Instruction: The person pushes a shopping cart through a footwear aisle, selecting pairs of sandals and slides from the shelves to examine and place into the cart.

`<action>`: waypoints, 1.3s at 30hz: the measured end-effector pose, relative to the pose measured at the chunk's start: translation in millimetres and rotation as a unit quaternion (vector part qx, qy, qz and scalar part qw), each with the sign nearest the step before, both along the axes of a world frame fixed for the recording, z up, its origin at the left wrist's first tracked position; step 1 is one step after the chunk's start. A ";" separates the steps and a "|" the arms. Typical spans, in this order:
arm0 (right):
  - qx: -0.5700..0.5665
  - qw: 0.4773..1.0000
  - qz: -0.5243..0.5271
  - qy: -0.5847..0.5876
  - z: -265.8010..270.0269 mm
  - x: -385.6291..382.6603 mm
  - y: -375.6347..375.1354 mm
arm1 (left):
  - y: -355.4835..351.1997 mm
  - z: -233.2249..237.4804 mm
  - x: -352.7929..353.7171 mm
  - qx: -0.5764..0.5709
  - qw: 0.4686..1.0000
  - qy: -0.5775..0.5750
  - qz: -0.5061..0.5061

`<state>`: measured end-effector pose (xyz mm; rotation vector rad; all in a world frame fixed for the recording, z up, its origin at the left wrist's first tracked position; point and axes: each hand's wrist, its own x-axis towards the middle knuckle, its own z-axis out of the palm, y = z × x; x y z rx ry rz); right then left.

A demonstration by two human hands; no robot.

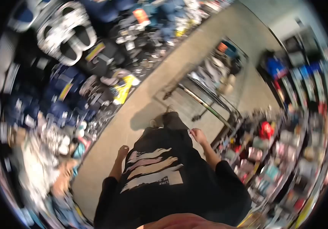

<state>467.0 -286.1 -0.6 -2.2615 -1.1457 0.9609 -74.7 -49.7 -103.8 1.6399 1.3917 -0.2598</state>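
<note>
My left hand (123, 151) hangs beside my black T-shirt, its fingers curled in and no object showing in it. On the other side, my right hand (198, 136) is held out a little from the shirt with its fingers pinched together. A tiny pale spot shows at those fingertips, too small to name. The black T-shirt (152, 198) has pale brush-stroke stripes on its front. Ahead of my right hand, apart from it, stands a wheeled metal cart (206, 99) loaded with blurred shoes or similar goods (219, 70).
On the left, a display holds navy and black goods, white clogs (66, 34) and yellow tags (123, 89). Shelves of small packaged items (270, 168) line the right side. The beige floor (99, 160) runs diagonally between them. More shelving (297, 76) stands at the far right.
</note>
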 end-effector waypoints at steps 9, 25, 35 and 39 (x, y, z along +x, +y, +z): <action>0.128 0.888 -0.398 -0.194 59.9 66.7 -84.2 | 115.2 82.8 143.5 -0.087 0.993 0.026 0.069; 0.038 0.906 -0.300 -0.295 94.4 201.0 -32.1 | 103.4 197.3 588.6 0.425 0.751 -0.258 -0.434; -0.048 0.920 -0.308 -0.236 95.5 239.8 -26.7 | 102.5 198.7 665.3 0.357 0.806 -0.121 -0.457; -0.025 0.919 -0.298 -0.258 93.6 268.1 -24.4 | 104.3 193.2 695.5 0.382 0.785 -0.044 -0.486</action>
